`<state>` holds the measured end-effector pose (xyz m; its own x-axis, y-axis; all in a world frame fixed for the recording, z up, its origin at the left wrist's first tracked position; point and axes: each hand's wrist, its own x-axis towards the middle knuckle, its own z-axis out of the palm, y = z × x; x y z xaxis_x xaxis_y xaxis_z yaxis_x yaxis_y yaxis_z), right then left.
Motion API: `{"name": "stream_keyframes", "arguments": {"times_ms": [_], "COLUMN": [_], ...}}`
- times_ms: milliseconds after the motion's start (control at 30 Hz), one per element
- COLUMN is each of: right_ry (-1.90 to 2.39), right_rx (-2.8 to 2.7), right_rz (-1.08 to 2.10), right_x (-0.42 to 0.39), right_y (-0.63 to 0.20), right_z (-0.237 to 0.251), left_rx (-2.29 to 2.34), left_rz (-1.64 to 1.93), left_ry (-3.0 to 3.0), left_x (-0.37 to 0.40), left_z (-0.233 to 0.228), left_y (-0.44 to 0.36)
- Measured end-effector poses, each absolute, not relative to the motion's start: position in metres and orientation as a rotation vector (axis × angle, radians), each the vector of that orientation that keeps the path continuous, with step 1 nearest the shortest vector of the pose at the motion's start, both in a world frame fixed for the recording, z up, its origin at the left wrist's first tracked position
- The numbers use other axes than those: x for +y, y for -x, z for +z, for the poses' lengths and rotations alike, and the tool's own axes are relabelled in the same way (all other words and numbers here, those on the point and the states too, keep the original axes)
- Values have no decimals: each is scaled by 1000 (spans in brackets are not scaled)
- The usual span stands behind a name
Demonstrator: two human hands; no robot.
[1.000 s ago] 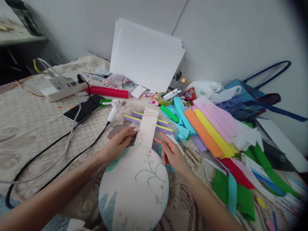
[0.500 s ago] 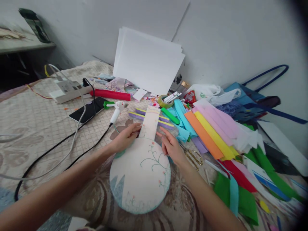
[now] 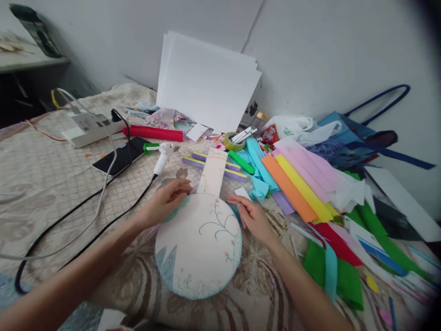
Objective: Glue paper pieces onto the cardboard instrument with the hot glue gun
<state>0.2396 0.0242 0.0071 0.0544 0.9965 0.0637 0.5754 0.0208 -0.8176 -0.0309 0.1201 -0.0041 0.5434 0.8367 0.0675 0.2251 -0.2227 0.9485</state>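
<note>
A round white card (image 3: 203,248) with drawn green vines, small orange flowers and blue patches lies in front of me. A long white card neck (image 3: 213,172) runs from its top, across two purple strips with yellow edges (image 3: 237,174). My left hand (image 3: 168,202) is at the disc's upper left edge, fingers loosely bent and apart from the neck. At the upper right edge is my right hand (image 3: 254,216), its index finger stretched out and the other fingers curled. Neither hand visibly grips anything; whether the fingertips touch the disc's rim is unclear.
Left are a white glue gun (image 3: 161,161), a black phone (image 3: 119,156), cables and a power strip (image 3: 91,131). Right lie gold-handled scissors (image 3: 277,222) and folded coloured paper (image 3: 292,188). White sheets (image 3: 210,82) lean on the wall behind a tape roll (image 3: 234,141).
Both hands have left the sides of the neck, the left moving outward and the right slightly away, down to the disc's upper edge. The whole view has shifted a little.
</note>
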Motion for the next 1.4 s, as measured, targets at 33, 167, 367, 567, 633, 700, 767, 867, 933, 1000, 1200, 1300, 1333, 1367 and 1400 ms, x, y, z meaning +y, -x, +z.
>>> {"name": "stream_keyframes", "arguments": {"times_ms": [33, 167, 367, 567, 633, 700, 767, 867, 933, 1000, 1200, 1300, 1333, 1367, 1400], "right_ry": [1636, 1598, 1645, 1657, 1610, 1596, 1621, 1684, 1722, 1753, 1781, 1777, 1775, 1770, 1764], "right_rx": [-1667, -1974, -2176, -1975, -1879, -1782, -1693, -1573, -1518, -1476, -1408, -1406, -1406, -1411, -1414], "right_rz": [710, 451, 313, 208, 211, 250, 327, 475, 566, 639, 826, 854, 819, 769, 722], "right_x": [24, 24, 23, 25, 20, 12, 2, -13, -22, -30, -44, -45, -44, -43, -41], "right_y": [-241, -248, -262, -265, -260, -254, -248, -240, -237, -234, -231, -229, -228, -228, -228], "right_z": [6, 1, -12, -11, -7, -1, 5, 12, 13, 11, 0, -3, -3, -3, -4], "left_rx": [886, 875, 962, 1032, 1107, 1194, 1297, 1411, 1377, 1278, 1168, 1171, 1166, 1161, 1157], "left_rz": [736, 765, 790, 815, 857, 906, 930, 913, 905, 904, 933, 979, 991, 1002, 1012], "left_ry": [-1748, -1751, -1689, -1616, -1607, -1599, -1592, -1597, -1626, -1666, -1674, -1615, -1601, -1595, -1595], "left_x": [117, 106, 90, 81, 80, 79, 77, 72, 68, 62, 44, 41, 42, 43, 45], "left_z": [-3, -2, -3, 1, 0, -2, -5, -6, -5, -3, -2, -2, -2, -1, -1], "left_y": [33, 40, 52, 55, 57, 61, 65, 71, 73, 74, 69, 64, 62, 61, 59]}}
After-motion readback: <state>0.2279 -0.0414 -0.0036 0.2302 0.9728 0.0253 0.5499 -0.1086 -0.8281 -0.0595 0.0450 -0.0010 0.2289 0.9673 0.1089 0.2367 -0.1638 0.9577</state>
